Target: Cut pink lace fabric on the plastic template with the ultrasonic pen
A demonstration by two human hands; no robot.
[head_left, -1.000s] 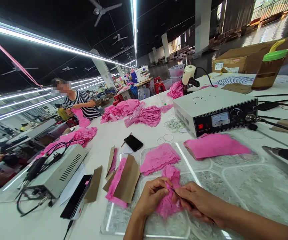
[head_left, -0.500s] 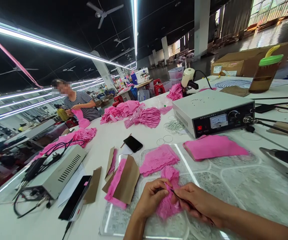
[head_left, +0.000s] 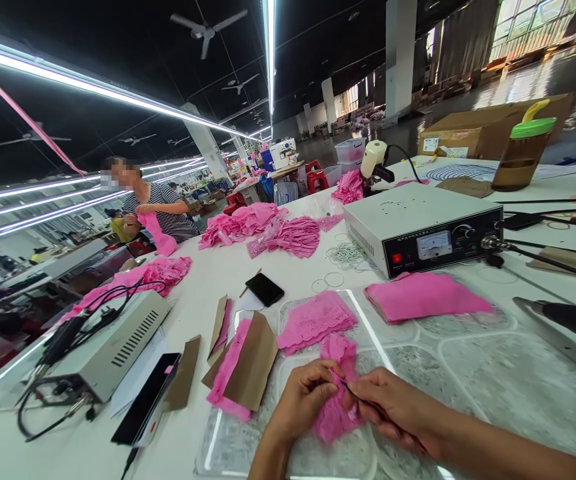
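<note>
My left hand (head_left: 302, 400) pinches the edge of a pink lace piece (head_left: 337, 393) that lies on a glass work plate (head_left: 488, 380). My right hand (head_left: 398, 408) is closed around a thin dark tool (head_left: 355, 393) whose tip touches the lace between my hands. Just beyond them lies a loose pile of pink lace (head_left: 315, 320). A flat stack of pink fabric (head_left: 425, 297) lies further right.
A white control box with a meter (head_left: 421, 227) stands behind the fabric, a second box (head_left: 118, 340) at left. A black phone (head_left: 265, 289), cardboard cards (head_left: 248, 360), a dark handheld tool (head_left: 568, 319), a bottle (head_left: 521, 150) and lace heaps (head_left: 268, 227) surround them. A person in stripes (head_left: 161, 207) handles pink fabric.
My hands stay closed on the lace and the tool, almost still. The view has drifted slightly, and the person at the far left has shifted the fabric a little.
</note>
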